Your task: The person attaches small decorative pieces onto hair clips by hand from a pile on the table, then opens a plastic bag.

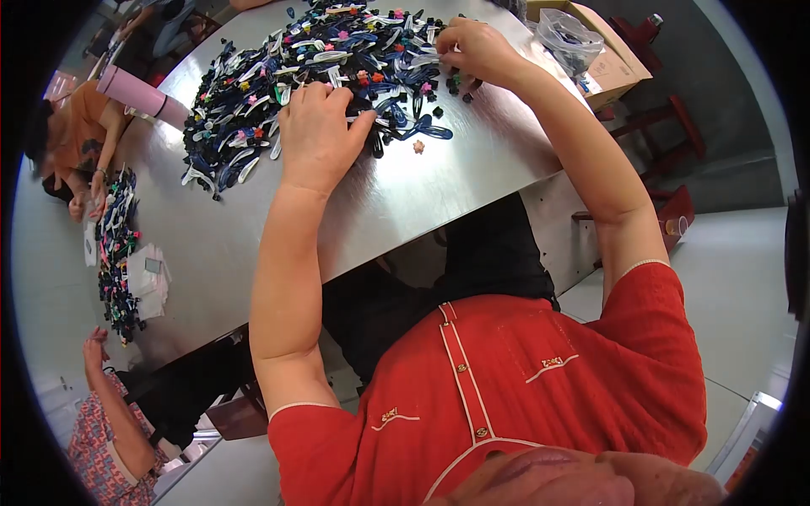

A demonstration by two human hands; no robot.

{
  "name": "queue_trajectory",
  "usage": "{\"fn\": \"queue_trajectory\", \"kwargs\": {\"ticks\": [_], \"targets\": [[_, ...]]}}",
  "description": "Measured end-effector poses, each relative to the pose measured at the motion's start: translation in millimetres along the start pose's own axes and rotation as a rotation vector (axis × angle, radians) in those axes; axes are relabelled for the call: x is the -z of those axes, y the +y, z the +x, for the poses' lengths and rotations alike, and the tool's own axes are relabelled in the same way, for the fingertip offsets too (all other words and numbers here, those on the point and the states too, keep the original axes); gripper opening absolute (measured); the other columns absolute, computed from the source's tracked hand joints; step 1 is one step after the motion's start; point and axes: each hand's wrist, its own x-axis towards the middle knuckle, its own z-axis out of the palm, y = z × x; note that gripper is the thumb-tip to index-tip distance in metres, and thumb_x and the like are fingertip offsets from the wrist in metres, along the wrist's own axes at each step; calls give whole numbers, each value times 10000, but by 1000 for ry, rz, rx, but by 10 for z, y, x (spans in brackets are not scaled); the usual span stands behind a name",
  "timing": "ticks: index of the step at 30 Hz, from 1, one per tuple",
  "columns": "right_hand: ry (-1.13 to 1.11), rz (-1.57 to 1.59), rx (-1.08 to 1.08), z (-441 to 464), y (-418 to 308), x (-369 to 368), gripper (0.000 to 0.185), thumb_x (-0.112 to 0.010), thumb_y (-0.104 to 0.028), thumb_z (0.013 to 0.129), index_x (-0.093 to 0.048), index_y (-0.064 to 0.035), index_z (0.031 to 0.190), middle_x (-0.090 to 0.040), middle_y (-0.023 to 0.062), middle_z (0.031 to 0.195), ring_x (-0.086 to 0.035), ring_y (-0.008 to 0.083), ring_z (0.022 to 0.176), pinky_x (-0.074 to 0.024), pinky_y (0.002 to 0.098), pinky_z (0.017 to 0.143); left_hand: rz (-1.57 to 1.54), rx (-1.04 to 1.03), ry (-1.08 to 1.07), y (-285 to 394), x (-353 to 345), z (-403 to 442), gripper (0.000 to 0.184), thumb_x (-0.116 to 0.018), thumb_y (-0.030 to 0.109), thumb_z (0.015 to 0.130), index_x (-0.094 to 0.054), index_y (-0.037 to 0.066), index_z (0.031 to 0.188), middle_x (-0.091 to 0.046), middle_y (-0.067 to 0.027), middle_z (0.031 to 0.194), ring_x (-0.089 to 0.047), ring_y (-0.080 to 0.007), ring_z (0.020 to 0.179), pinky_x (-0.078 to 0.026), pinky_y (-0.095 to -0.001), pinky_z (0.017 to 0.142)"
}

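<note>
Snap hair clips [245,126] in dark blue, black and white lie in a large heap, mixed with small black claw clips and colourful flower-shaped ones. My left hand [319,131] rests palm down on the near side of this heap. Its thumb is spread to the right, and the fingertips are partly hidden among the clips. At the heap's right edge, my right hand [481,52] has its fingers curved and apart, touching the pieces; the underside of the palm is hidden. A peach flower clip [418,147] lies alone on the metal table [371,219] near me.
A pink tumbler [139,93] is left of the heap. Farther left are a second clip pile [114,253] and clear plastic bags [150,287], with co-workers' hands nearby. A cardboard box [620,72] holding a plastic bag [569,40] stands on the right, near red stools [666,131].
</note>
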Motion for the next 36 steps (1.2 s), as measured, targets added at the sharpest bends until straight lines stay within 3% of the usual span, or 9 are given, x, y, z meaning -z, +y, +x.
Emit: {"fn": "queue_trajectory", "kwargs": {"ticks": [8, 12, 14, 16, 20, 24, 26, 29, 36], "targets": [[167, 14, 55, -291, 220, 234, 126, -696, -154, 878, -724, -54, 950, -648, 108, 943, -675, 281, 826, -531, 371, 766, -206, -96, -93, 16, -56, 8, 358, -743, 323, 842, -726, 65, 1089, -638, -107, 1097, -569, -318, 1131, -447, -458, 952], [453, -107, -120, -504, 603, 664, 180, -700, -212, 896, -737, -59, 984, -699, 119, 987, -692, 292, 869, -541, 368, 801, -325, -180, -92, 19, 21, 36, 373, -739, 281, 842, -713, 53, 1137, -647, -112, 1118, -575, -313, 1127, -448, -451, 961], [608, -171, -335, -594, 729, 900, 139, -680, -119, 827, -733, -14, 902, -717, 167, 914, -684, 337, 852, -534, 398, 804, -346, -181, -100, 10, 86, 62, 385, -743, 259, 834, -707, 45, 1151, -643, -119, 1140, -579, -315, 1118, -454, -437, 966], [320, -387, -594, -689, 1011, 1068, 162, -685, -134, 830, -732, -10, 922, -714, 167, 927, -680, 332, 869, -531, 393, 802, -294, -193, -51, 2, 154, 63, 385, -746, 246, 826, -706, 41, 1149, -638, -125, 1139, -583, -320, 1102, -459, -424, 967], [408, -490, -427, -781, 1266, 992, 207, -699, -250, 896, -744, -66, 980, -716, 124, 985, -694, 294, 876, -540, 378, 807, -258, -164, -146, -25, 211, 33, 406, -763, 248, 806, -706, 48, 1155, -636, -128, 1128, -588, -330, 1088, -467, -419, 965], [368, -131, -374, -643, 909, 720, 217, -697, -265, 890, -751, -83, 996, -705, 98, 1021, -681, 302, 932, -533, 392, 841, -273, -131, -215, -50, 166, 52, 418, -774, 254, 797, -706, 58, 1159, -639, -132, 1128, -595, -336, 1082, -479, -426, 954], [271, 68, -245, -524, 422, 676, 176, -683, -153, 838, -732, -5, 920, -711, 162, 937, -674, 332, 886, -529, 396, 807, -288, -149, -197, -46, 143, 47, 426, -779, 263, 796, -705, 64, 1165, -641, -139, 1134, -602, -344, 1081, -488, -433, 945], [325, 194, 236, -344, 124, 456, 173, -680, -202, 852, -739, -72, 950, -691, 136, 957, -662, 330, 928, -523, 410, 832, -280, -135, -201, -41, 125, 42, 429, -773, 276, 805, -703, 67, 1173, -641, -148, 1147, -602, -348, 1093, -487, -434, 953], [35, -211, -76, -11, -38, 12, 163, -690, -134, 849, -711, -83, 1002, -696, 77, 974, -674, 294, 959, -535, 372, 834, -146, -95, -181, -111, 124, 42, 374, -760, 293, 822, -708, 40, 1093, -654, -128, 1073, -602, -329, 1046, -482, -441, 916]]}}
